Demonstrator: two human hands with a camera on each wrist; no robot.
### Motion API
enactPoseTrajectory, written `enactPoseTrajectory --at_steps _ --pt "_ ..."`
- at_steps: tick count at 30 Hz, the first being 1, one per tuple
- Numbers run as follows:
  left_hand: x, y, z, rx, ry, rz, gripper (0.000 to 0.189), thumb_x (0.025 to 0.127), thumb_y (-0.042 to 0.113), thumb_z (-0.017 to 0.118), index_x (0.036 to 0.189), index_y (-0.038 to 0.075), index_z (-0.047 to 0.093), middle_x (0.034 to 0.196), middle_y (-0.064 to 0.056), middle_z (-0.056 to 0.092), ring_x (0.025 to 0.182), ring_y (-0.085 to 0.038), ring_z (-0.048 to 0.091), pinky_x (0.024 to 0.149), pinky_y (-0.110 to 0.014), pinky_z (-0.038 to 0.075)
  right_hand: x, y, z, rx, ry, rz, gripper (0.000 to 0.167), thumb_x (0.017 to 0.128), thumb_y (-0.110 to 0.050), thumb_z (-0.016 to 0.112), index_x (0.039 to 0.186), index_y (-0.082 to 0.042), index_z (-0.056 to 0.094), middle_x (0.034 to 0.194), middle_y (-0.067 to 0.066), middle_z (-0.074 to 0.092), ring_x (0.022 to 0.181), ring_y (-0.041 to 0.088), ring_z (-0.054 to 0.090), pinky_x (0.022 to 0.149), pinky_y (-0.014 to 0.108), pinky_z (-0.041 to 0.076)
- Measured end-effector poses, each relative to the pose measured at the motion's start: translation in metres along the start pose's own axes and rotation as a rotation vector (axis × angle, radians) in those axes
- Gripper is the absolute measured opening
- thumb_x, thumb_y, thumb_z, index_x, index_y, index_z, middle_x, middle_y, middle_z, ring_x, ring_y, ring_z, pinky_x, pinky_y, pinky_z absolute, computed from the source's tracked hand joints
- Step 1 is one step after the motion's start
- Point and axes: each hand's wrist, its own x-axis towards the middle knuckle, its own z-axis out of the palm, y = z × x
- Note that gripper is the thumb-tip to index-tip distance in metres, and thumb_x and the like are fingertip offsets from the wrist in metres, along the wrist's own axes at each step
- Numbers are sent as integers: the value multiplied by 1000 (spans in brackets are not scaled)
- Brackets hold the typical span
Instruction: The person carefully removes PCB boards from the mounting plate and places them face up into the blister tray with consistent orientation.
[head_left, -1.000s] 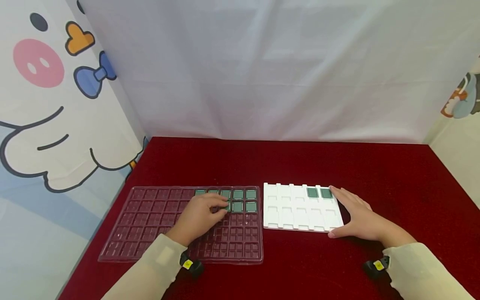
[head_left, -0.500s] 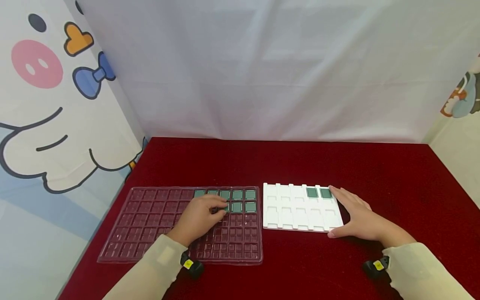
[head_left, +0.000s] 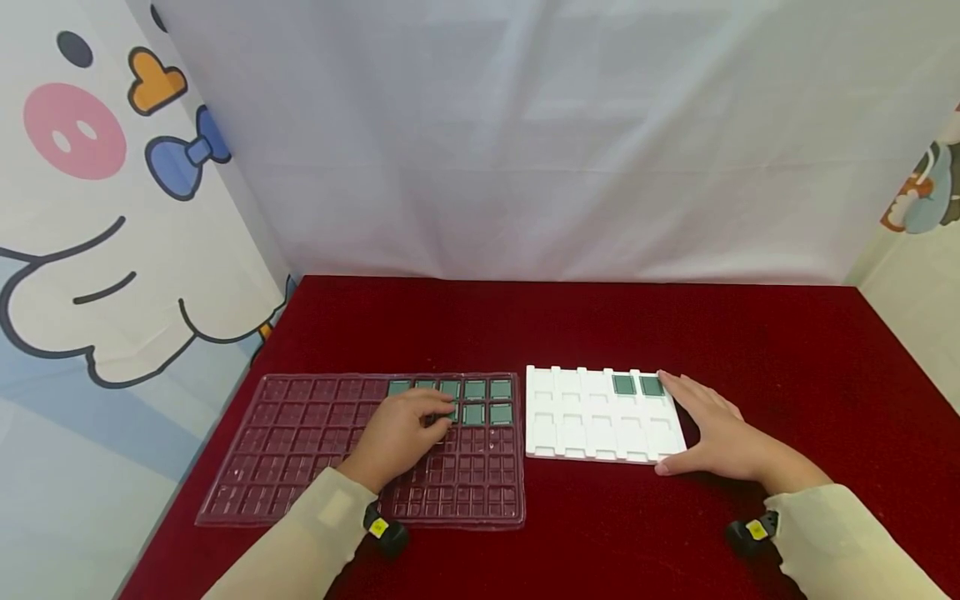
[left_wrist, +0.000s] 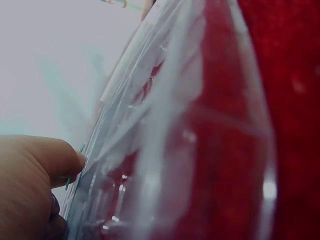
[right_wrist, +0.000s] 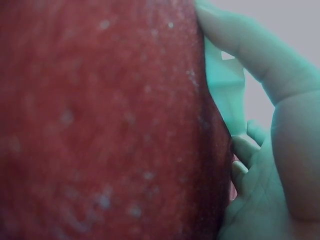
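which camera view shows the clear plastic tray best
The head view: it shows the clear plastic tray from above, nearly whole, with the left hand and sleeve covering part. The left wrist view gives only a close, slanted, blurred piece of it; in the right wrist view I can't see it.

I can read no words, brands or numbers in any of my views. The yellow label (head_left: 379, 528) on the black left-wrist device (head_left: 393, 541) and the yellow sticker (head_left: 757, 530) on the right-wrist one (head_left: 741, 538) are too small for me to decipher.
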Motion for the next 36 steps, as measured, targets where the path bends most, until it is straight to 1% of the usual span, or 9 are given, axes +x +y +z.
enactPoseTrajectory --at_steps 14,20,28,31,34,36 --pt "0 1 -1 20 -12 2 22 93 17 78 114 14 81 127 0 70 117 -23 66 97 -45 54 1 -1 0 0 0 5 129 69 -50 91 165 -9 16 165 28 18 148 52 13 110 78 8" --pt "1 0 -1 33 -20 5 22 93 17 77 115 14 81 129 -1 70 118 -24 65 99 -47 53 0 0 0 2 -1 2 129 69 -50 90 165 -9 16 165 28 18 148 52 13 110 78 8" --pt "1 2 -2 27 -30 4 24 93 16 77 117 13 80 130 -1 69 121 -25 64 99 -46 53 0 0 1 5 -2 8 129 69 -50 90 165 -9 16 165 29 18 148 52 13 110 79 8" --pt "1 6 -3 18 -34 12 25 93 16 77 117 14 80 130 -1 69 114 -22 66 96 -45 55 0 0 1 6 -3 7 129 69 -50 90 165 -9 16 165 28 18 148 52 13 109 79 8" --pt "1 11 -5 -11 -35 24 25 93 17 77 118 14 79 129 -1 69 95 -16 66 86 -41 57 0 0 0 9 -3 4 129 69 -50 91 165 -9 16 165 29 17 148 52 12 109 78 8" --pt "1 14 -6 -23 -32 30 25 93 17 77 118 14 80 128 0 69 87 -12 64 80 -37 56 -1 0 -1 10 -3 3 129 69 -50 91 165 -8 16 165 29 17 148 53 12 109 78 8"
